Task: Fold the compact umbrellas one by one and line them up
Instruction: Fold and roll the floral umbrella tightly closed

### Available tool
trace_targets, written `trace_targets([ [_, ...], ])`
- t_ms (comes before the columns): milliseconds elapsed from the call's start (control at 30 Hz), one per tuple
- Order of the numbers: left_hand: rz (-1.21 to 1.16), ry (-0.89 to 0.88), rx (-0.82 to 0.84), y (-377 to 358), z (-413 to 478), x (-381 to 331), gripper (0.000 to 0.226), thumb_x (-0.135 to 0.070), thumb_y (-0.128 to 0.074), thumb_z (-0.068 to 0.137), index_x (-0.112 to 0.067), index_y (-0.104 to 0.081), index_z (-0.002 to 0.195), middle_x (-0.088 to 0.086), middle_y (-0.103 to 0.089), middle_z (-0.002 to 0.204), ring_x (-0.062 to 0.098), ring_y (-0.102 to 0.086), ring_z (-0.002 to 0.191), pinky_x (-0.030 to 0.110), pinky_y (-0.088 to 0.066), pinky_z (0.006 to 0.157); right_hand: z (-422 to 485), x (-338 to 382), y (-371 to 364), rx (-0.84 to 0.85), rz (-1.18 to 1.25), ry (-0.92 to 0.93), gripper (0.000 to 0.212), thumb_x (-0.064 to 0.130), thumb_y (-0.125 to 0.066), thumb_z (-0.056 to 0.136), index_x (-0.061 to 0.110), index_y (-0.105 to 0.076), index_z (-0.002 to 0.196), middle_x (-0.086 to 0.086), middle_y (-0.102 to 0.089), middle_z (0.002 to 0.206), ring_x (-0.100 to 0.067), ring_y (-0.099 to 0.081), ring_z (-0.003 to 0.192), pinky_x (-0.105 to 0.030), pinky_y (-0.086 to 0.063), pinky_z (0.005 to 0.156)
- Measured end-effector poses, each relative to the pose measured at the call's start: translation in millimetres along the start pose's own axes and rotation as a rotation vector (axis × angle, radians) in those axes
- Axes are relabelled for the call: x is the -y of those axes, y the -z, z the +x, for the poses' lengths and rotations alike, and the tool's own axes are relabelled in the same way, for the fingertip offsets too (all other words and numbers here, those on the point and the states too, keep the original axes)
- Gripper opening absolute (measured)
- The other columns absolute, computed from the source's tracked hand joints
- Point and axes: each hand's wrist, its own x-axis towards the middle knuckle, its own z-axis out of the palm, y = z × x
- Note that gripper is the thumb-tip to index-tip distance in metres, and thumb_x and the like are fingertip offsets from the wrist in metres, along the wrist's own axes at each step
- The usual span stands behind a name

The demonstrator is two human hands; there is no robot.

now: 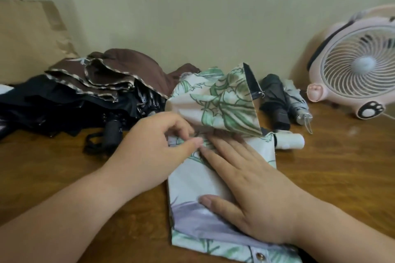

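Pressing floral umbrella (188, 183), right hand (252, 194) flat, handle (292, 139) half-covered

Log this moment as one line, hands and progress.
step: folding floral umbrella | left hand: pinches a fold | right hand: presses it flat | folded: dark grey umbrella, light grey umbrella, near fan | unfolded: brown-and-black pile

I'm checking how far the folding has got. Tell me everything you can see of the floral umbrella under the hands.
The floral umbrella is pale fabric printed with green leaves and a lilac patch, dark-lined inside. It lies on the wooden table, partly flattened, one panel raised at the back. Its white handle points right. The right hand presses it flat; the left hand pinches a fold.
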Motion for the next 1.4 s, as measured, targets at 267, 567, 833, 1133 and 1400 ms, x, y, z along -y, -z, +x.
trace_targets([
  [267,0.035,0.150,-0.167,12.2,12.2,4.9,0.095,-0.035,-0.094,0.068,-0.039,-0.037,0.144,-0.020,-0.044,0.136,0.003,-0.044,0.123,0.026,-0.040,0.103,1.7,-0.1,4.8,-0.080,-0.045,-0.053,0.062,0.074,-0.048,0.089,0.032,-0.057,0.135,-0.001,-0.055,0.134,-0.027,-0.051,0.120,-0.047,-0.049,0.091],
  [567,0.049,-0.022,-0.199,10.0,23.2,16.9,0.026,-0.007,-0.076,0.084,-0.030,-0.068,0.094,-0.018,-0.046,0.134,0.007,-0.041,0.132,0.020,-0.034,0.105,-2.3,-18.1,21.2,0.028,0.183,-0.121,0.060,0.079,-0.060,0.078,0.040,-0.063,0.124,0.018,-0.068,0.117,-0.009,-0.062,0.110,-0.034,-0.052,0.090],
  [833,-0.006,-0.085,0.270,19.7,6.6,12.3,0.058,-0.023,-0.085,0.083,-0.052,-0.047,0.116,-0.035,-0.058,0.125,-0.014,-0.053,0.120,0.009,-0.042,0.099,-16.3,-70.4,29.2,0.166,1.190,-0.235,0.037,0.018,-0.085,0.080,-0.006,-0.073,0.104,-0.019,-0.074,0.111,-0.031,-0.071,0.104,-0.039,-0.055,0.097],
  [1133,0.059,-0.135,0.435,7.5,15.5,33.3,0.053,0.014,-0.059,0.076,-0.038,-0.053,0.082,-0.042,-0.030,0.151,-0.022,-0.017,0.141,0.011,-0.026,0.109,-13.5,-78.2,21.7,0.028,1.701,-0.325,0.039,-0.002,-0.073,0.054,-0.013,-0.054,0.086,-0.032,-0.060,0.095,-0.041,-0.062,0.091,-0.057,-0.054,0.090],
  [1400,0.285,-0.340,0.742,-3.8,15.1,77.8,0.038,0.002,-0.066,0.093,0.006,-0.058,0.130,-0.042,-0.043,0.146,-0.017,-0.016,0.147,0.013,0.000,0.121,-15.2,-83.7,24.7,-0.017,1.769,-0.400,0.024,0.012,-0.064,0.055,-0.004,-0.046,0.054,-0.026,-0.063,0.075,-0.037,-0.064,0.072,-0.040,-0.059,0.070],
])
